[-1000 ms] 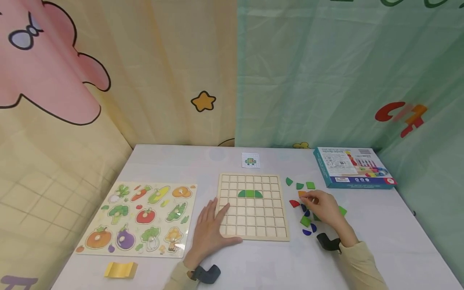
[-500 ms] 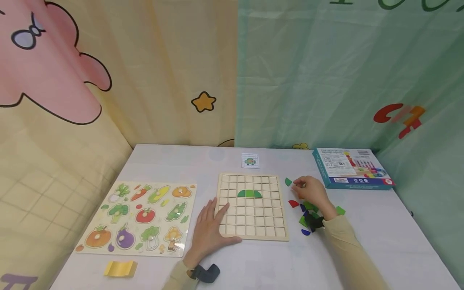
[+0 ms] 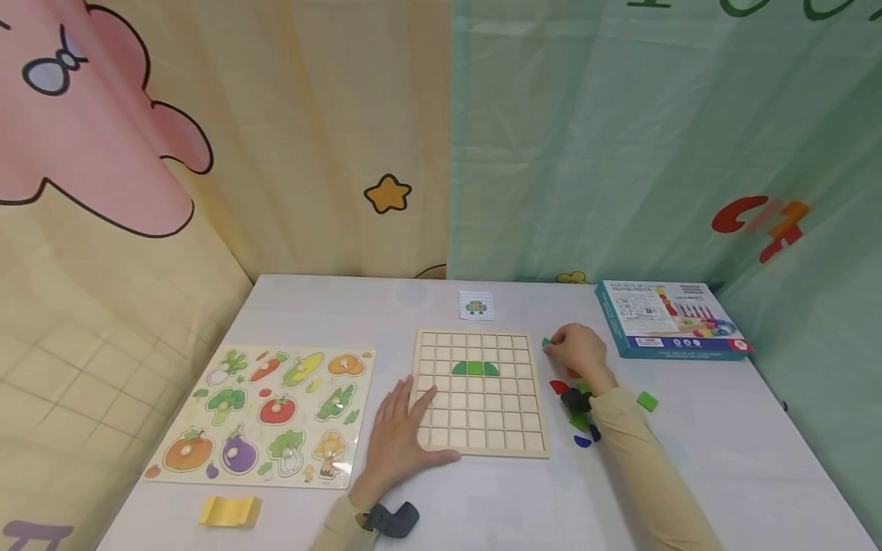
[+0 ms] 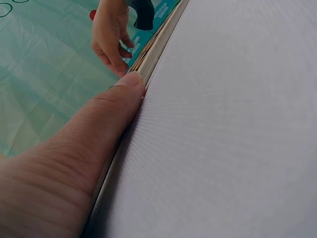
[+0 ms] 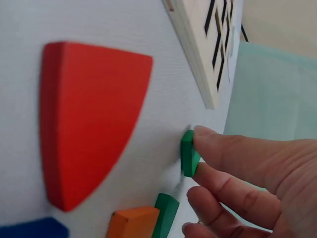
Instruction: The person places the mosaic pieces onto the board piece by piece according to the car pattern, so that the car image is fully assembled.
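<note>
Left hand (image 3: 396, 448) spread, fingers straight, at the grid board (image 3: 482, 421)'s left side, thumb touching its near edge. Right hand (image 3: 579, 356) pinches green piece (image 5: 187, 153) between thumb and finger, right of the board near its far corner; can't tell if it's off the surface (image 3: 496, 505). Red piece (image 5: 94, 124) and orange piece (image 5: 132, 223) lie nearby.
</note>
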{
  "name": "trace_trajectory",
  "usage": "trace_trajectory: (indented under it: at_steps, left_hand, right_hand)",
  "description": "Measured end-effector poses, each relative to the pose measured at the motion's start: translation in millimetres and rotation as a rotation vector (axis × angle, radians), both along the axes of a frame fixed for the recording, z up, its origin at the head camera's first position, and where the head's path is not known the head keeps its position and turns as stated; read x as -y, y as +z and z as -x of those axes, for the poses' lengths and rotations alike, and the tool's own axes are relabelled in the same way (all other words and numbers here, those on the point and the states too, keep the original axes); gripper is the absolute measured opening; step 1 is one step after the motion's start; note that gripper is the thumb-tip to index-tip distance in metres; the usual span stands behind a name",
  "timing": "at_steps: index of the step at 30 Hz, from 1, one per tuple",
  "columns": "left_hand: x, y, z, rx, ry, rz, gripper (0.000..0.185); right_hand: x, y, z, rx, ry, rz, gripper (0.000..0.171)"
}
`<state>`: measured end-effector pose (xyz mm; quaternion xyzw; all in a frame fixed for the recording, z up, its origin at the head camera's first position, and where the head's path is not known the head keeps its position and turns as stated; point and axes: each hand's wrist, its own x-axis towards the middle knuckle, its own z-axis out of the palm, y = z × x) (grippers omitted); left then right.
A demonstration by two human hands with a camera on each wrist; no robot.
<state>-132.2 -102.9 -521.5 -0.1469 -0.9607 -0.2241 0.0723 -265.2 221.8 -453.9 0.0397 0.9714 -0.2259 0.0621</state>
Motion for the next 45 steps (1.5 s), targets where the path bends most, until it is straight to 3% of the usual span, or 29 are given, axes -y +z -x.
trace_trajectory:
  at_steps: [7,17,23,31,37,45]
  left_hand:
    - [-0.6,1.6,-0.3,0.002,0.000,-0.008,0.109]
    - [0.2,-1.1,-0.4,0.002,-0.003,-0.015,0.109]
    - [0.0,-0.6,-1.0,0.001,-0.002,-0.009,0.110]
    - [-0.2,2.0,-1.2,0.009,0.003,-0.017,0.109]
    - [-0.1,2.0,-0.8,0.007,0.001,-0.013,0.109]
    - [0.3,1.9,-0.2,-0.001,-0.002,-0.011,0.111]
  right_hand:
    - [-1.2,-5.5,-0.1,0.005,-0.022,0.145,0.021]
    - [1.1,-11.7,-13.1,-0.094,-0.012,0.304,0.019]
    - [15.7,-9.4,-29.1,-0.171,0.101,0.348,0.025]
    - [46.2,-1.4,-46.1,-0.184,0.192,0.455,0.017]
    - [72.7,0.1,-47.9,-0.134,0.227,0.503,0.014]
    - [103.8,-2.2,-45.4,-0.179,0.310,0.470,0.016]
